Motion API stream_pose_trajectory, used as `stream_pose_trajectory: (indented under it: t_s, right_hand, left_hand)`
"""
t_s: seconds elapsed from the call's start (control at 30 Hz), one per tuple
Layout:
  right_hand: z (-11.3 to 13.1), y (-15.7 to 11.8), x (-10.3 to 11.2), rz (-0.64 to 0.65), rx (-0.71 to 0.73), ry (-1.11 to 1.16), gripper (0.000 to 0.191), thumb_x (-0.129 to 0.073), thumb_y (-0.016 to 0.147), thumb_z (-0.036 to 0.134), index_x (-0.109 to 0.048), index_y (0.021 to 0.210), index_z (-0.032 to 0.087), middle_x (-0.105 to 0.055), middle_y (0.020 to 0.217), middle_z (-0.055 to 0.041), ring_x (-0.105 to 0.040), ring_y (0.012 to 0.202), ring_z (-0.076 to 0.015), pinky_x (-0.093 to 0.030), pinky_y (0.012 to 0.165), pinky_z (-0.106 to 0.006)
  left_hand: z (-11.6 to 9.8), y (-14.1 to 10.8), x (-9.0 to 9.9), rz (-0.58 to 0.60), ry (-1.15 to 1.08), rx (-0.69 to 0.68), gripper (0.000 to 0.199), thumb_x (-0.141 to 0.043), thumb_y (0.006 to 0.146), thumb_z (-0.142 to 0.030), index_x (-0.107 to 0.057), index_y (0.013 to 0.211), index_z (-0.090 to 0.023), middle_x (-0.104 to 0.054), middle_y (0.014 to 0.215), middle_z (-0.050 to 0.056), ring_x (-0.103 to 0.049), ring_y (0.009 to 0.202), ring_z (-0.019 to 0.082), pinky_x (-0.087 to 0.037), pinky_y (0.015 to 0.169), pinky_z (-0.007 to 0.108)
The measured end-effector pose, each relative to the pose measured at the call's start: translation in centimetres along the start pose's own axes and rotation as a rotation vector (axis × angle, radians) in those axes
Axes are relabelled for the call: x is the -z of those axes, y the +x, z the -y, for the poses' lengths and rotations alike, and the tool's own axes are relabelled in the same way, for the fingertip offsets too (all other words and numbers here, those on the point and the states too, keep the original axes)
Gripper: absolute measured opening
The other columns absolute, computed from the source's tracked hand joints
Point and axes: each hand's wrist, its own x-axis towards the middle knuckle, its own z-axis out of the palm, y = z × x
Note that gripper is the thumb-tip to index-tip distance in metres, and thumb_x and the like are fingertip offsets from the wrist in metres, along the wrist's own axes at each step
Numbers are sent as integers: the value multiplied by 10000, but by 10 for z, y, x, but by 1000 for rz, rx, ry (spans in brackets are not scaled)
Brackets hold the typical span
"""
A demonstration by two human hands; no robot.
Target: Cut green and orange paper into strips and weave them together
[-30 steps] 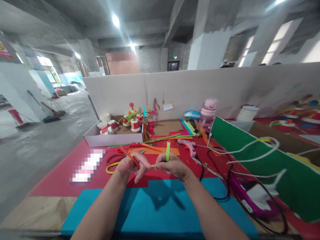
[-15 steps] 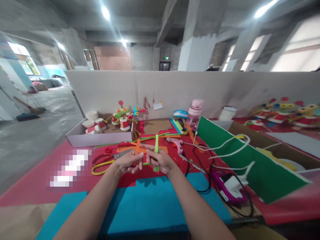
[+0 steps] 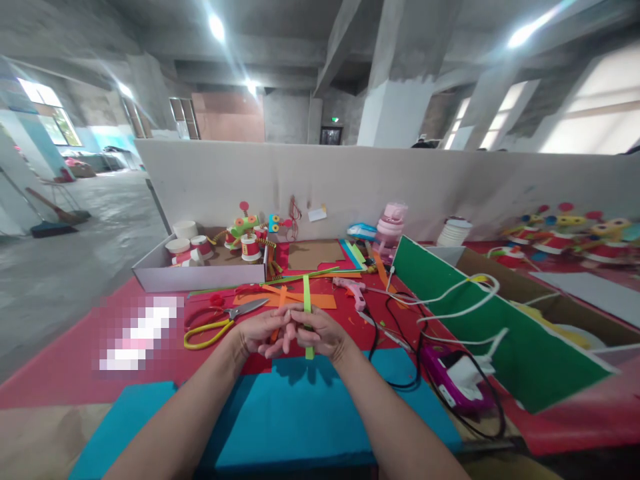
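My left hand [image 3: 257, 335] and my right hand [image 3: 323, 335] meet fingertip to fingertip over the red table cover, just beyond a blue foam sheet [image 3: 305, 420]. An orange paper strip [image 3: 281, 300] rises from the fingers of my left hand. A light green paper strip [image 3: 307, 308] stands upright in my right hand, and its lower end hangs below the fingers. The two strips cross where the hands touch.
Yellow-handled scissors [image 3: 215, 323] lie left of my hands. Behind are loose orange and green strips, a pink glue gun [image 3: 353, 291], a white box [image 3: 200, 275] of paper-cup figures, a pink bottle [image 3: 389, 230], a green board [image 3: 490, 330], white and black cables and a purple power strip [image 3: 453, 380].
The camera swung right, then steadied. My hands closed together and sank a little. The orange strip turned from slanting left to nearly upright beside the green one.
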Motion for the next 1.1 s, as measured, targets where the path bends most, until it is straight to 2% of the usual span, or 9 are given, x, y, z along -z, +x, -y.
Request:
stream_pose_trajectory:
  t_s: [0.13,0.3,0.47,0.6,0.77,0.87,0.93,1.0,1.1]
  right_hand:
    - [-1,0,0,-40,5,35,199,-600,817,276,-615,950,130,-642,577,21,-202,305,10,-149,342,-148]
    - [-3,2,3,-7,-10,77,173,-606,800,261,-597,915,131,-629,570,32,-213,292,12,-164,336,-142]
    - [-3,2,4,9,-3,46,174,-621,807,292,-574,879,141,-597,533,51,-222,286,10,-183,332,-138]
    - [-4,1,3,-25,7,-12,233,-674,796,349,-576,861,147,-570,507,70,-225,298,13,-204,345,-137]
    - [-7,2,2,-77,18,-43,303,-710,768,406,-561,851,155,-571,501,78,-222,298,12,-199,343,-145]
    - [-6,3,4,-96,29,-39,328,-711,756,434,-569,846,152,-567,505,74,-237,301,10,-195,348,-151]
    - [-4,4,9,-160,66,-35,350,-688,761,469,-584,870,153,-575,526,66,-249,310,6,-212,357,-155]
    - [0,6,15,-303,132,-43,337,-683,760,443,-600,926,161,-607,589,53,-253,325,7,-207,362,-154]
    - [1,9,26,-549,227,-107,297,-707,706,356,-620,916,166,-627,669,42,-249,343,11,-169,359,-155]
  left_hand:
    - [5,1,5,27,-18,27,444,-527,871,-484,-647,757,-72,-649,510,64,-448,250,71,-265,235,123]
    - [10,2,13,5,-40,50,407,-578,839,-476,-654,774,-81,-699,603,97,-509,287,98,-283,241,133]
    - [9,2,12,9,-43,52,397,-602,827,-460,-672,794,-70,-695,609,101,-511,295,98,-281,243,142]
    - [10,2,10,-3,-31,58,421,-616,808,-484,-678,782,-69,-679,571,82,-482,279,82,-256,243,134]
    - [12,3,10,-72,0,50,438,-663,749,-520,-662,756,-82,-676,558,69,-485,284,86,-250,243,134]
    - [8,4,7,-132,56,87,497,-623,756,-575,-647,718,-80,-628,470,60,-425,241,83,-221,229,150]
    - [1,5,3,-207,96,117,538,-562,784,-609,-636,689,-85,-566,390,41,-374,218,77,-212,233,159]
    - [-9,4,0,-320,108,86,508,-537,818,-578,-637,712,-91,-548,381,23,-341,217,63,-230,255,164]
    - [-21,1,-1,-499,98,-110,298,-633,793,-382,-650,900,-104,-646,555,19,-347,255,38,-242,288,169]
